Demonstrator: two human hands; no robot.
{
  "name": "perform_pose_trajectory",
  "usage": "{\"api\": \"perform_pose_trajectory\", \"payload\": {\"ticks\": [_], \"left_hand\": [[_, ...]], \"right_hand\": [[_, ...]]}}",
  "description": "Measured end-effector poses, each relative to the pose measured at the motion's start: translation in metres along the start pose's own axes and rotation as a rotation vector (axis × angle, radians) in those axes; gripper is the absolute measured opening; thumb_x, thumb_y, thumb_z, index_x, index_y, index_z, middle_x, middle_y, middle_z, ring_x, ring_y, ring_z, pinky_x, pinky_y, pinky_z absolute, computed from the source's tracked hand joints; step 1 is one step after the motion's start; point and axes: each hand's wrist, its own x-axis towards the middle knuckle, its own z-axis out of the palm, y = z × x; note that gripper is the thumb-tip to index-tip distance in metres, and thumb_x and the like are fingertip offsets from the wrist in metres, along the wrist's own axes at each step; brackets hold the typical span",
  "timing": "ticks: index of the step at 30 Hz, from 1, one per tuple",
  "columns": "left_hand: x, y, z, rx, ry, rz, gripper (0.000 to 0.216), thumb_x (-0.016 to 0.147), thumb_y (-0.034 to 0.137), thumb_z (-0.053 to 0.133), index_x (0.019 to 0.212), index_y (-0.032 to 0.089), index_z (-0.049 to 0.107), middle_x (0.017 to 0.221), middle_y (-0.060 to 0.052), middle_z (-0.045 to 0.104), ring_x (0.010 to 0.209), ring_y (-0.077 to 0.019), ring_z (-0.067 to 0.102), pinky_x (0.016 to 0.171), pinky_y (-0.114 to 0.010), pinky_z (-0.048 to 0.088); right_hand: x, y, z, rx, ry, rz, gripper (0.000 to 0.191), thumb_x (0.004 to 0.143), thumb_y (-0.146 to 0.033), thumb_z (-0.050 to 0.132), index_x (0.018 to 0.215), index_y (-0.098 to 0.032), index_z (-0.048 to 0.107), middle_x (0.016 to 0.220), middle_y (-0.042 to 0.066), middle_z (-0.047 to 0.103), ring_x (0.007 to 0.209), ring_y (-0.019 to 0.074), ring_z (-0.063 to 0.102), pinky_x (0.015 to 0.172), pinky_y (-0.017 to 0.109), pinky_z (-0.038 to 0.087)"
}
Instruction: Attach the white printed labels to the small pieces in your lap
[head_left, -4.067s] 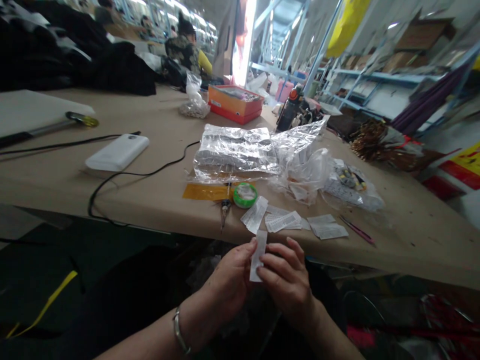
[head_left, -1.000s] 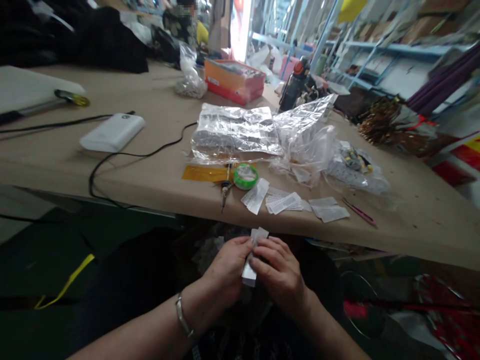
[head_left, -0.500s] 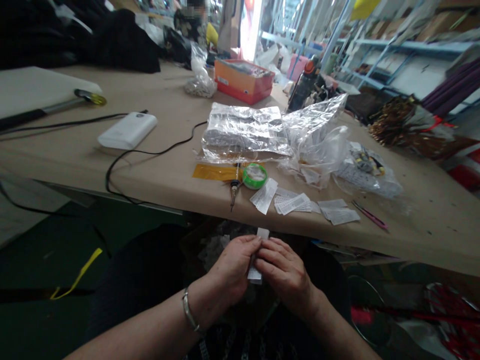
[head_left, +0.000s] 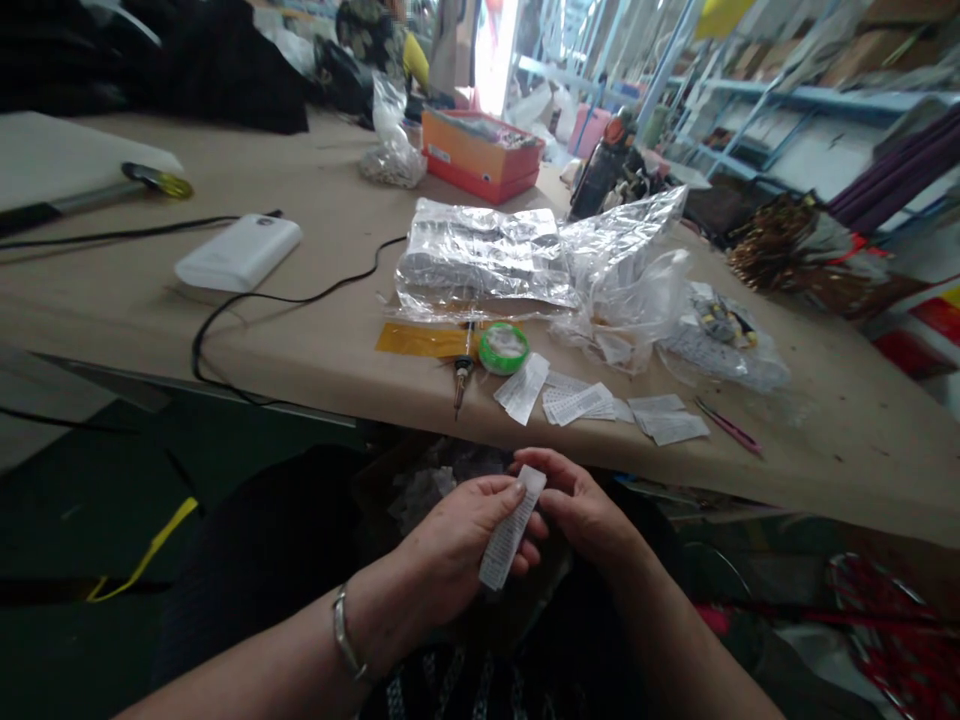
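Observation:
Below the table's front edge, my left hand [head_left: 457, 545] pinches a narrow white printed label strip [head_left: 510, 528], which slants down to the left. My right hand [head_left: 589, 510] is curled just beside it, fingertips touching the strip's upper end. A metal bracelet sits on my left wrist. On the table above lie several more white label strips [head_left: 577, 400], a green tape roll [head_left: 503, 347], a small awl-like tool [head_left: 461, 372] and pink tweezers [head_left: 727, 427].
A brown table [head_left: 300, 340] carries crinkled clear plastic bags [head_left: 540, 260], a white power bank [head_left: 238, 252] with a black cable, an orange box [head_left: 480, 152], a dark bottle [head_left: 600, 175] and dark cloth at the back left. A person sits far behind. Blue shelving stands to the right.
The strip was upright between both hands' fingertips; now it tilts, held mostly by my left hand, and my right hand has shifted slightly to the right. The camera view swayed a little.

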Motion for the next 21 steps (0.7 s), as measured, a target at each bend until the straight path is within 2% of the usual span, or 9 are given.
{"api": "perform_pose_trajectory", "payload": {"ticks": [2,5,9,21], "left_hand": [[-0.0017,-0.0014,-0.0001,0.023,-0.042,-0.005,0.027,0.084,0.037,0.055,0.084,0.01,0.058,0.068,-0.005,0.062,0.047,-0.0085,0.056,0.045,-0.017,0.043],[-0.0026,-0.0024,-0.0012,0.045,-0.062,-0.012,0.029,0.083,0.038,0.056,0.08,0.01,0.059,0.067,-0.005,0.061,0.046,-0.0071,0.054,0.045,-0.017,0.043],[-0.0027,-0.003,-0.0043,0.071,-0.056,-0.007,0.028,0.082,0.037,0.057,0.08,0.009,0.059,0.066,-0.005,0.061,0.046,-0.007,0.053,0.046,-0.017,0.042],[-0.0046,-0.0024,-0.008,0.128,-0.134,-0.061,0.021,0.08,0.031,0.058,0.078,0.01,0.057,0.06,-0.004,0.06,0.044,-0.0087,0.053,0.045,-0.018,0.042]], "right_hand": [[0.0056,0.0018,-0.0012,0.167,-0.155,0.087,0.042,0.068,-0.024,0.073,0.109,-0.022,0.062,0.105,0.003,0.063,0.09,0.014,0.059,0.082,0.023,0.045],[0.0097,0.0058,-0.0009,0.27,-0.251,0.091,0.038,0.064,-0.022,0.075,0.101,-0.019,0.066,0.106,0.005,0.063,0.091,0.0149,0.059,0.083,0.024,0.044],[0.0108,0.009,0.0009,0.298,-0.272,0.09,0.029,0.065,-0.025,0.075,0.091,-0.018,0.066,0.106,0.007,0.062,0.09,0.0165,0.059,0.08,0.025,0.045],[0.0103,0.0028,0.0039,0.209,-0.273,0.091,0.021,0.067,-0.025,0.075,0.086,-0.018,0.067,0.104,0.005,0.062,0.094,0.0169,0.058,0.085,0.027,0.043]]}}
